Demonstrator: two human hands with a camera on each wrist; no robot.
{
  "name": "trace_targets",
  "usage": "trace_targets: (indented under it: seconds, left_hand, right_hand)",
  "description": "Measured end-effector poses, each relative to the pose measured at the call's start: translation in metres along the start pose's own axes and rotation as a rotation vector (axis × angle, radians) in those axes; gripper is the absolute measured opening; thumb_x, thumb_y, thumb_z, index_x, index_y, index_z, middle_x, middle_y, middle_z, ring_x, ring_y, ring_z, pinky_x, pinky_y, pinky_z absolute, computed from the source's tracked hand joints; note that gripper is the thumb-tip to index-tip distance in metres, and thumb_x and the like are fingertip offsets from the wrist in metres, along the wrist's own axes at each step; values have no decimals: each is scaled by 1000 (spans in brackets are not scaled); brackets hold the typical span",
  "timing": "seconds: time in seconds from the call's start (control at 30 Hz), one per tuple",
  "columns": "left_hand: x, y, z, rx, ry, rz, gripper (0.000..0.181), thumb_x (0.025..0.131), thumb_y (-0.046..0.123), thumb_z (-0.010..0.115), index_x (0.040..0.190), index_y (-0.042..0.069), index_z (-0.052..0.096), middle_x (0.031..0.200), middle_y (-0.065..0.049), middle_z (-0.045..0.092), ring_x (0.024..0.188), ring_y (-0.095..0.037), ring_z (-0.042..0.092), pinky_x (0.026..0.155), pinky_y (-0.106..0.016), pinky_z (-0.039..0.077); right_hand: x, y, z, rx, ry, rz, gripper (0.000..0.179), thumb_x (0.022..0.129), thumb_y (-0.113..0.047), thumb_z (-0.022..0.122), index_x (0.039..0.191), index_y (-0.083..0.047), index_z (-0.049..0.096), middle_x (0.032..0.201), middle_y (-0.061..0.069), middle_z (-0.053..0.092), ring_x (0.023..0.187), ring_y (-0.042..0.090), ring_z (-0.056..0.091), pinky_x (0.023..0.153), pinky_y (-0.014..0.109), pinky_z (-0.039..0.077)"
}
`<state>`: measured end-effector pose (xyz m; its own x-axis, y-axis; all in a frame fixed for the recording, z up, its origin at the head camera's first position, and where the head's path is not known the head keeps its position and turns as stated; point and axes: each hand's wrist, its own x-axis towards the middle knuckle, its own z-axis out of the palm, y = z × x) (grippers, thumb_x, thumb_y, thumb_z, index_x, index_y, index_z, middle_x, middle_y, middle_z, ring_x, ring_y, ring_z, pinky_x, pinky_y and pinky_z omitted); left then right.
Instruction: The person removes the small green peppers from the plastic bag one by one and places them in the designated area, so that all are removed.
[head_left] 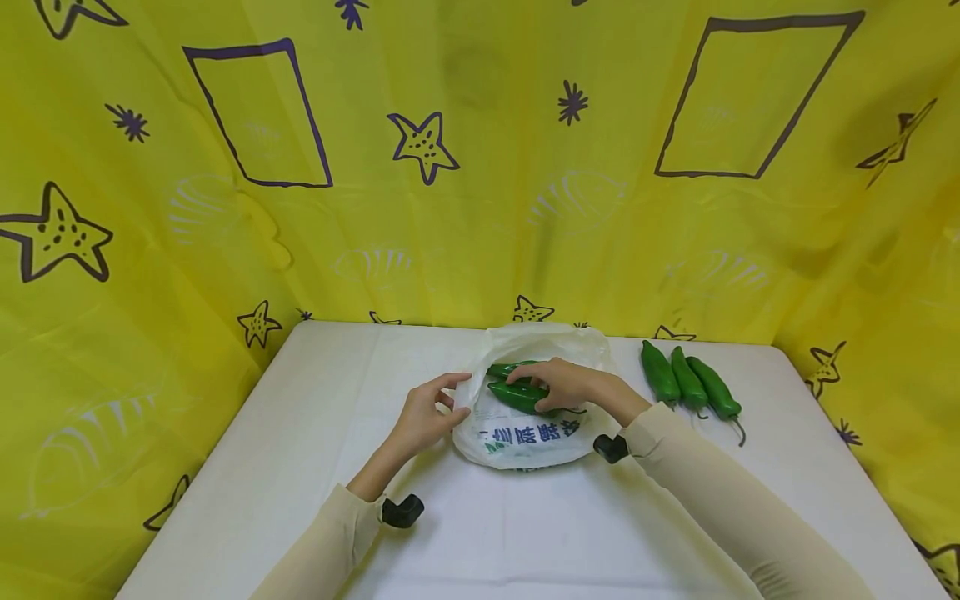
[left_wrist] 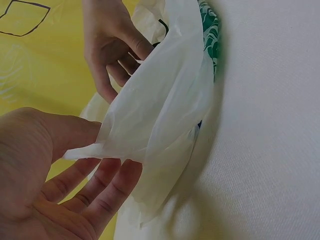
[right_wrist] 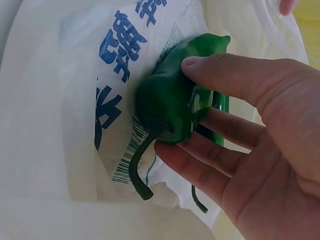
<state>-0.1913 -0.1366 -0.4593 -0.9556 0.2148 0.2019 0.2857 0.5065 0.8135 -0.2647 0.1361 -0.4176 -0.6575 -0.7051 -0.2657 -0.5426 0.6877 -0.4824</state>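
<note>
A white plastic bag (head_left: 472, 437) with blue printed characters lies on the table, its mouth spread. My left hand (head_left: 423, 417) pinches the left edge of the bag's mouth between thumb and fingers; the left wrist view shows the thin film (left_wrist: 160, 95) there. Inside the mouth, my right hand (head_left: 566, 385) grips a green chili pepper (right_wrist: 167, 97), thumb on one side and fingers on the other. Its curved stem points away from the palm. A second green pepper (head_left: 504, 368) lies beside it in the bag, partly hidden by the right hand.
To the right of the bag, three green peppers (head_left: 688, 379) lie side by side on the white tablecloth (head_left: 300, 467). A yellow curtain (head_left: 480, 225) with starfish drawings hangs behind the table and along both sides.
</note>
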Motion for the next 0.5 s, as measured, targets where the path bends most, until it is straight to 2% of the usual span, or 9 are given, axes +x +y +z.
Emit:
trace_targets:
  seconds: [0.5]
  left_hand:
    - [-1,2,0,6,-2,-6,52,86,0,80,135,10,66,121,-15,69,84,-18,65,57,-24,53]
  right_hand:
    - [6,8,-4,53,-21,-1,57,92,-11,78,144,-19,58,127,13,66,113,25,62,97,45,53]
